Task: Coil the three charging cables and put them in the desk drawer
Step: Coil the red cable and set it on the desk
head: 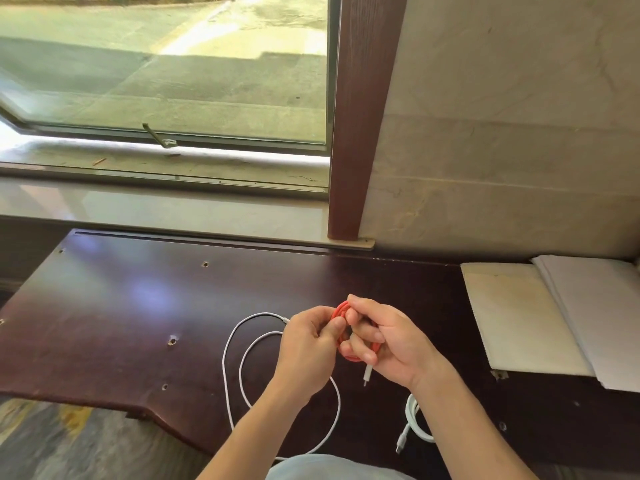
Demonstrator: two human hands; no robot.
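Red cable [341, 318] coiled into a tight bundle, long axis running near-to-far, held above the dark surface [145, 306]; white plug end [367, 372] hanging down toward the near edge. Pinched between left hand [308, 344] and right hand [388, 344], fingers curled round it. Loose white cable [239, 362] looped below left; coiled white cable [414, 420] under right wrist. Papers [554, 320] well apart, right.

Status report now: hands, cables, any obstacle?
Left hand and right hand grip red cable coil. Long white cable loose on desk. Nothing blocking.
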